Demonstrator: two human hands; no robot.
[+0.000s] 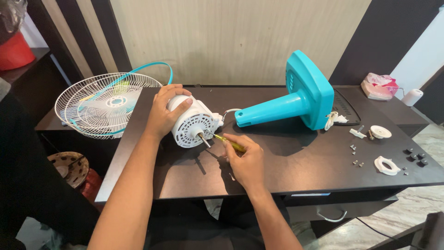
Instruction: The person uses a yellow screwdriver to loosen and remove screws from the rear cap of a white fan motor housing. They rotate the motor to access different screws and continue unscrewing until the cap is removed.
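Left hand (163,113) fingers wrapped around white fan motor (192,122) on worktop (296,157). Right hand (245,159) fingers pinch yellow screwdriver (226,140); tip points up-left at motor face, beside shaft (203,139). Right hand nearer.

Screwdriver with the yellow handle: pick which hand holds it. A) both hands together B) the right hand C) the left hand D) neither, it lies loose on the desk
B: the right hand grips the screwdriver with its tip at the face of the white fan motor, while the left hand only steadies the motor housing on the dark desk.
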